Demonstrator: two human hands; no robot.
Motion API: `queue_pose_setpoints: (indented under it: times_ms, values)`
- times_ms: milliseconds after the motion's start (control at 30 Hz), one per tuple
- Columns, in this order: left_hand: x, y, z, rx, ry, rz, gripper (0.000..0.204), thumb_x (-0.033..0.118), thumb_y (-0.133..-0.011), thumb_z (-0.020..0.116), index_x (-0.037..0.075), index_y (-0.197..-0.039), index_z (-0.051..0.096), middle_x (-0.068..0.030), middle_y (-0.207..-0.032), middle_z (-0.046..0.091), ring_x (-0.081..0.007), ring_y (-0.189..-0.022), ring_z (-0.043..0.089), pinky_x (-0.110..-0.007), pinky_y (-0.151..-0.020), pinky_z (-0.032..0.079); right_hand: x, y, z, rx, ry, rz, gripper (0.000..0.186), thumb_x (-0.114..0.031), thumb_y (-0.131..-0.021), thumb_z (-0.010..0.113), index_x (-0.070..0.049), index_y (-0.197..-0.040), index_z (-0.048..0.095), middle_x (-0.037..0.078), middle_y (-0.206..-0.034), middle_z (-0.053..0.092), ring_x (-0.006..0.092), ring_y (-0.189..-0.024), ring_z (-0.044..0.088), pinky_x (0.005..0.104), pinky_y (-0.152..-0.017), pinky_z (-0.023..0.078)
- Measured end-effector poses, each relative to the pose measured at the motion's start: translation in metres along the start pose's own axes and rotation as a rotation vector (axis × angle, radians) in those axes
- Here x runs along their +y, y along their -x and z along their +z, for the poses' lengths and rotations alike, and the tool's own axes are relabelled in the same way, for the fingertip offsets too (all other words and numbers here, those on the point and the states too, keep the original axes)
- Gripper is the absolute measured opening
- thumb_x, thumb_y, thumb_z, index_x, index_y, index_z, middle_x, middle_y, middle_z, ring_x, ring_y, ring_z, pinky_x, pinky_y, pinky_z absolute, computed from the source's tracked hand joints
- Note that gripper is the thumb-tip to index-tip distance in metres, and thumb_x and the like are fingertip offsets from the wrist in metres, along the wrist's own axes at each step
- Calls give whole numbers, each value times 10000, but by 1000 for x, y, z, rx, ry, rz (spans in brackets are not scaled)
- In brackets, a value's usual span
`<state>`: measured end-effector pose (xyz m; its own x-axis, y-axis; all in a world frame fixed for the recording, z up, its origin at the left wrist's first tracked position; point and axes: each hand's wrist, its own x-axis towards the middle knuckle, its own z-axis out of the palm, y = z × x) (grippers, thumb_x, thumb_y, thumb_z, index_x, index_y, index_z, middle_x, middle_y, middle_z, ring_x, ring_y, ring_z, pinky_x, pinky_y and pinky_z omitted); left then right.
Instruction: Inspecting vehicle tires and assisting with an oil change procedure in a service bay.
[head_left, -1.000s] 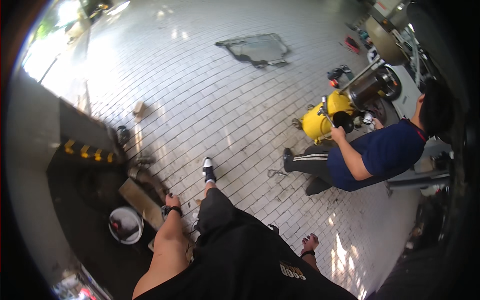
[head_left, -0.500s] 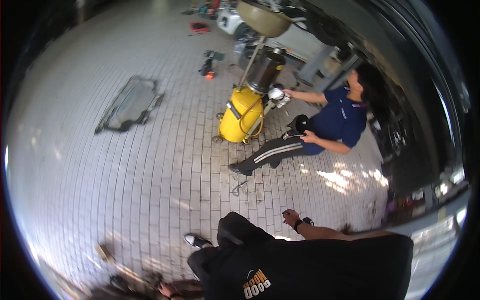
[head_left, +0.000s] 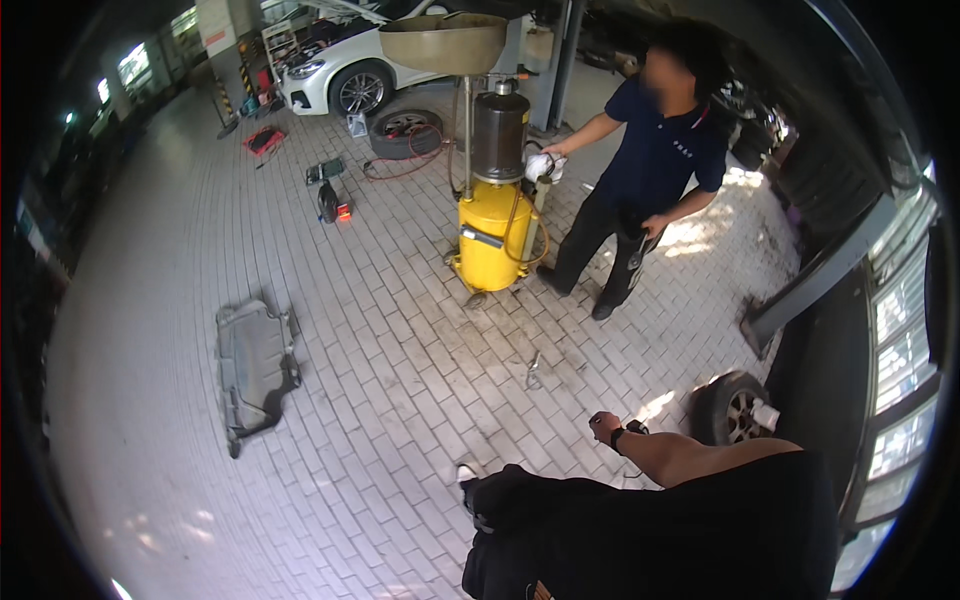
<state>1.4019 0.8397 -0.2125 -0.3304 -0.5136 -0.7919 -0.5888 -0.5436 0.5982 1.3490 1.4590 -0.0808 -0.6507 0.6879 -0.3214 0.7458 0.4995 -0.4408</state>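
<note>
Right hand (head_left: 604, 427) curled, grip unclear, left hand unseen; metal tool (head_left: 533, 372) lies mid-way across brick-paved floor (head_left: 400, 420), presumably flat for stability.

Floor (head_left: 390, 410): light-grey block paving, with sunlight patches (head_left: 690, 238) at right. Windows (head_left: 890, 310): multi-pane, along the right edge. Pillar (head_left: 216, 32): pale, upper left.

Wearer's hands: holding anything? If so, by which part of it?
Right hand: fingers look curled, no held thing shows; something small inside can't be ruled out. Left hand: out of view, can't tell.
</note>
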Motion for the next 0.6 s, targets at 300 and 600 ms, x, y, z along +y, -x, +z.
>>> queue_pose_setpoints:
  times_ms: [300, 600]
  values:
    - [207, -232, 39, -285, -233, 100, 379, 229, -791, 506, 165, -1155, 418, -75, -936, 523, -227, -729, 521, -345, -577, 440, -217, 56, 182, 130, -394, -120, 215, -155, -696, 556, -46, -870, 621, 147, -823, 627, 279, -779, 601, 347, -709, 475]
    - [385, -390, 93, -499, -563, 165, 391, 232, -788, 505, 176, -1164, 410, -72, -928, 522, -229, -730, 521, -341, -577, 439, -254, 157, 240, 650, -638, 127, 202, -92, -684, 547, -39, -869, 607, 154, -818, 601, 285, -758, 584, 349, -660, 481]
